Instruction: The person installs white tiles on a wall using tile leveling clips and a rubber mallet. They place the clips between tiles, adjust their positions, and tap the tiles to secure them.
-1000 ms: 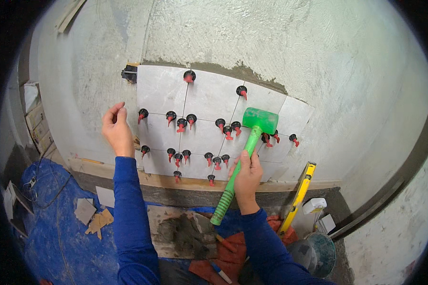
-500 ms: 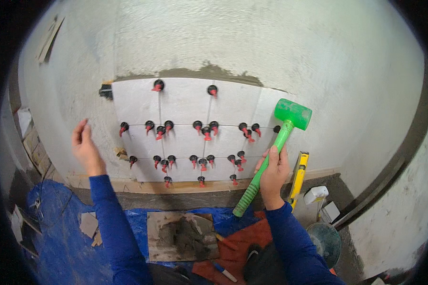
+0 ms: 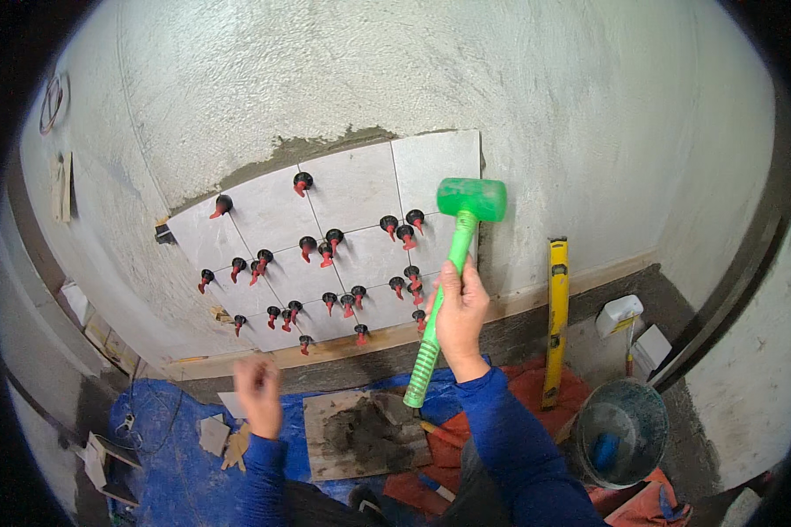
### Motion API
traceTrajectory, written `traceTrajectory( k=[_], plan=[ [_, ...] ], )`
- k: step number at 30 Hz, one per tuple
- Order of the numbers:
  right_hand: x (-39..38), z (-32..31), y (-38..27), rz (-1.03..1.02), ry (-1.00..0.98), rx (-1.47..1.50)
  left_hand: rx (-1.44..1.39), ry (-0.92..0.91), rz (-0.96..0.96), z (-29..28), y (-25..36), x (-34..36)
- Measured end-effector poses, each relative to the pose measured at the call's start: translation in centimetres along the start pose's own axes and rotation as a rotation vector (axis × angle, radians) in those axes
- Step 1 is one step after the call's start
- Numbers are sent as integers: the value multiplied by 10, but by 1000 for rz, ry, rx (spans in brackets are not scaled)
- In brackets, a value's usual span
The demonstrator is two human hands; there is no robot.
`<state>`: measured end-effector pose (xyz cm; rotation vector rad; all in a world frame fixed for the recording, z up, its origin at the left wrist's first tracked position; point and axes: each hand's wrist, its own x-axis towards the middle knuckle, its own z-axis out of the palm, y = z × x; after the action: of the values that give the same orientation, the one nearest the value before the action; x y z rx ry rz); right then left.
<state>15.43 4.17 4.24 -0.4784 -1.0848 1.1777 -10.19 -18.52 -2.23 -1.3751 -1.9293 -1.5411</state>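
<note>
My right hand is closed round the ribbed handle of a green rubber mallet. The mallet stands upright with its head in front of the top right wall tile, near that tile's lower right corner; whether it touches I cannot tell. My left hand, smeared by motion, is low in front of the wall's foot, above the blue sheet; its fingers do not show clearly. Pale tiles cover part of the wall, with several black and red tile levelling clips along their joints.
A yellow spirit level leans by the wall, right of the tiles. Beside it stands a bucket. A board with grey mortar lies on the blue sheet. Tile scraps lie left of the board.
The view has shifted to the right, bringing the level and bucket further in. My left hand has dropped from in front of the wall. The mallet has come in front of the top right tile.
</note>
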Motion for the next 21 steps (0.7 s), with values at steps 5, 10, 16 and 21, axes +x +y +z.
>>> traceTrajectory(
  k=[5, 10, 16, 21],
  plan=[
    [-4, 12, 12, -30, 82, 75, 13, -271, -184, 22, -11, -50],
    [5, 18, 15, 12, -29, -13, 72, -325, -240, 31, -16, -55],
    [5, 20, 13, 62, -30, 36, 107, -355, -242, 39, -22, -62],
    [1, 18, 11, -4, -10, -68, 82, -390, -277, 37, -18, -63]
  ],
)
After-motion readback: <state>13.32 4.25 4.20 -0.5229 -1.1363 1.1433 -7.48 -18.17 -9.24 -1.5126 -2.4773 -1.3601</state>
